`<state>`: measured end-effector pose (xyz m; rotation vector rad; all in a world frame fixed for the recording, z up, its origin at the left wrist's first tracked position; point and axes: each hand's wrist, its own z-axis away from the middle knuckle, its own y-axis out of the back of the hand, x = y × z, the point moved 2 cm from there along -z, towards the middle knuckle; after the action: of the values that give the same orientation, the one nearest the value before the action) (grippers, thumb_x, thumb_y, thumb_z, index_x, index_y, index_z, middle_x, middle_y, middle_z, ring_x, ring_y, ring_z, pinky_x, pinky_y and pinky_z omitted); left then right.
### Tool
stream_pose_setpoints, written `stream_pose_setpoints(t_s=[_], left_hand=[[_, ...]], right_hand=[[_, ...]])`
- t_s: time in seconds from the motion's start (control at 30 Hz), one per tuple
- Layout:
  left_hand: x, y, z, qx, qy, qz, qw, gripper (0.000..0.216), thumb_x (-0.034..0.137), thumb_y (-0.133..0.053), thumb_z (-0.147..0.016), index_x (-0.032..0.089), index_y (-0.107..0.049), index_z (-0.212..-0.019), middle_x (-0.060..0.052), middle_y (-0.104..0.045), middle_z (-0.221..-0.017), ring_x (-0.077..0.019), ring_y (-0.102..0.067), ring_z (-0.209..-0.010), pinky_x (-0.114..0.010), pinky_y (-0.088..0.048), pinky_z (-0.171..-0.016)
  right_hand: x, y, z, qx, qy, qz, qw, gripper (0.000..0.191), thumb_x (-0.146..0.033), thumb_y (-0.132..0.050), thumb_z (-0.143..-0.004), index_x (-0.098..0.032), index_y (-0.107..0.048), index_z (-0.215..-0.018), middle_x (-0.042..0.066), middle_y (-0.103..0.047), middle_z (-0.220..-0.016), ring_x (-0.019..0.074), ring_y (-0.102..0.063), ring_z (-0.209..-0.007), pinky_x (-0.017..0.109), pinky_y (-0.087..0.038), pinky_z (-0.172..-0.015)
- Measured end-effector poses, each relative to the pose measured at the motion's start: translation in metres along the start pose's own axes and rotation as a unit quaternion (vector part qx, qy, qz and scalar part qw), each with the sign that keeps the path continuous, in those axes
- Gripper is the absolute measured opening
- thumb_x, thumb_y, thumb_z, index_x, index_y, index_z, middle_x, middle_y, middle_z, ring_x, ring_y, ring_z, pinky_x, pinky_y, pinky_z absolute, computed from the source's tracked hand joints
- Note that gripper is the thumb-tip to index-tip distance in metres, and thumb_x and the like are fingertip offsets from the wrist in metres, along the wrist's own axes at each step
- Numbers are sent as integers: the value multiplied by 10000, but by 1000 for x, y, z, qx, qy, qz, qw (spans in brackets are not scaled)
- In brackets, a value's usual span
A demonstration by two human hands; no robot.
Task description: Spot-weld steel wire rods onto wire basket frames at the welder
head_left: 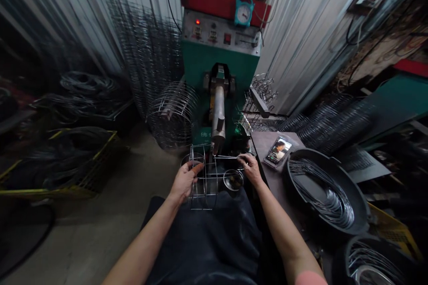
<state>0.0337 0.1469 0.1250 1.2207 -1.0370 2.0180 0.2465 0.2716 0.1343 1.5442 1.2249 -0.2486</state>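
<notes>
My left hand (183,181) is closed around the side of a wire frame (204,195) made of thin, shiny metal rods and curved loops. It hangs above my dark apron (207,240). My right hand (250,169) pinches one end of a thin metal rod (228,157), whose other end reaches the lower tip of the machine's metal arm (219,109). Whether that end touches the frame is too small to tell. The green machine (197,64) stands straight ahead. A small round bowl (233,181) lies just below my right hand.
On the right-hand table (261,140) lies a phone (278,151) beside a black tub (361,211) of wire rings. Wire loops (174,107) hang left of the machine. A yellow-edged crate (90,187) of wire sits on the left floor. A teal clock (244,11) is on the machine.
</notes>
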Motion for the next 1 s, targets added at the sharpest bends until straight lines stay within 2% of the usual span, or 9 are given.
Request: stream_pose_setpoints(t_s=[0.2,0.47,0.8,0.9,1.0], left_hand=[[3,-2,-3,-2,9,14,1000,429,360,-787,-424,144,-568,-723,40,-514,-590,-23,-323,-416,-166,-203,-351],[9,-4,-7,3,17,28,999,456,356,-802,-376,141,-579,-710,44,-503,-566,-29,-335,-426,-156,-199,-344],[14,-6,-10,5,34,35,999,389,295,-796,-375,137,-567,-647,40,-490,-531,-22,-311,-400,-159,-163,-332],[14,-5,-11,5,40,36,999,374,278,-798,-371,136,-565,-627,45,-471,-504,-23,-308,-390,-162,-158,-330],[14,-5,-12,9,36,40,999,405,277,-810,-338,136,-568,-631,39,-486,-517,-28,-325,-397,-162,-163,-333]], right_hand=[[4,-2,-4,-4,-14,-6,1000,192,-345,-490,-827,-210,-626,-810,47,-632,-841,181,-554,-844,306,-390,-814],[11,-4,-9,21,0,-82,996,195,-366,-536,-792,-203,-640,-776,37,-635,-805,175,-563,-799,296,-416,-769],[13,-6,-15,18,4,-71,997,204,-373,-551,-793,-206,-667,-793,38,-639,-799,171,-584,-795,296,-448,-766],[16,1,-13,28,28,-51,998,212,-378,-555,-795,-212,-685,-822,48,-636,-845,172,-588,-831,295,-457,-779],[27,17,5,80,34,-24,996,234,-363,-524,-817,-224,-691,-904,64,-628,-960,174,-585,-897,301,-456,-814]])
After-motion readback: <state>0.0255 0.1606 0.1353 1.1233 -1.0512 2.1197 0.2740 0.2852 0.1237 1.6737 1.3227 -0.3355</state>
